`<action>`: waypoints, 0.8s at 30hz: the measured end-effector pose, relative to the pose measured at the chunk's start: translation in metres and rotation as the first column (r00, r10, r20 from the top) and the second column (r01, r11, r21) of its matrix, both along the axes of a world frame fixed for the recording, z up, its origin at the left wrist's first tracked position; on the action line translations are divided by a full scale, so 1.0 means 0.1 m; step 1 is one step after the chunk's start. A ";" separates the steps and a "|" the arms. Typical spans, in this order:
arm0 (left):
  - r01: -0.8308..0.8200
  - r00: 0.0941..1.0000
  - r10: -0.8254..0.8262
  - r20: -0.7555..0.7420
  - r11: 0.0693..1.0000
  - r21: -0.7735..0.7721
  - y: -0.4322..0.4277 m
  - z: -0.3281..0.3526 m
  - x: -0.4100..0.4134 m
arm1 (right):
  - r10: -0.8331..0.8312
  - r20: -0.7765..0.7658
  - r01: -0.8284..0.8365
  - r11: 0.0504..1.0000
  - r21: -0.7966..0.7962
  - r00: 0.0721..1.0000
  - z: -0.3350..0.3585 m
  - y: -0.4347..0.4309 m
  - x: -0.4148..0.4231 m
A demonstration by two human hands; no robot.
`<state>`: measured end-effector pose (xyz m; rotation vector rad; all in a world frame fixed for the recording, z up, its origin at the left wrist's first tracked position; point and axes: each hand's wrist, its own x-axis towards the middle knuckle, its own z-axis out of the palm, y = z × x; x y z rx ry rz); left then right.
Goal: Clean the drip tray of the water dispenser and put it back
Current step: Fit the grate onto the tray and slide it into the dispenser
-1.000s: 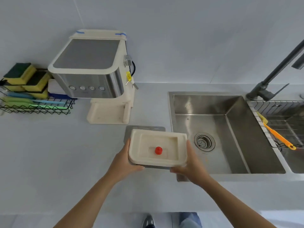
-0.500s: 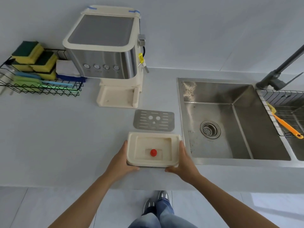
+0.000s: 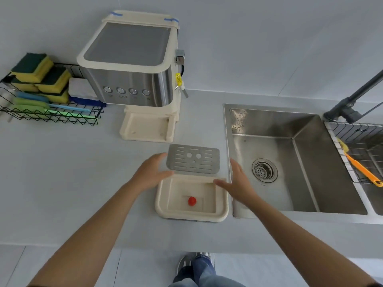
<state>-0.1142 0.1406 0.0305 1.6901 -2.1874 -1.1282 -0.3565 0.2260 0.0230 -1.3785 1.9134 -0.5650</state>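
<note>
The cream drip tray (image 3: pixel 191 216) lies on the grey counter near its front edge, with a small red float (image 3: pixel 192 201) in its basin. Just behind it lies the perforated metal grate (image 3: pixel 193 159), flat on the counter. My left hand (image 3: pixel 152 174) hovers open at the grate's left edge, above the tray's far left corner. My right hand (image 3: pixel 238 183) hovers open over the tray's far right corner, fingers spread. Neither hand holds anything. The cream and steel water dispenser (image 3: pixel 132 79) stands at the back, and its base slot (image 3: pixel 145 128) has no tray in it.
A steel sink (image 3: pixel 290 162) with a drain lies right of the tray, with a dark faucet (image 3: pixel 352 104) behind it. A wire rack with an orange brush (image 3: pixel 362 170) sits at far right. At far left, a black wire basket (image 3: pixel 47 114) holds sponges and cloths.
Both hands set the tray down on the counter and let go. They now hover open, further forward, near the grate.
</note>
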 end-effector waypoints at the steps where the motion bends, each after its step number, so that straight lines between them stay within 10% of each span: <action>1: 0.036 0.999 -0.035 0.012 0.999 -0.024 -0.09 0.02 -0.06 | 0.024 -0.037 -0.023 1.000 0.014 0.999 0.01 -0.13 -0.03; 14: 0.420 0.753 -0.373 0.542 0.907 0.040 -0.67 -0.26 -0.53 | 0.395 -0.323 -0.313 0.908 0.279 0.860 -0.17 -0.92 -0.18; 24: 0.385 0.755 -0.357 0.550 0.920 0.069 -0.82 -0.27 -0.59 | 0.460 -0.398 -0.326 0.874 0.361 0.794 -0.22 -1.07 -0.15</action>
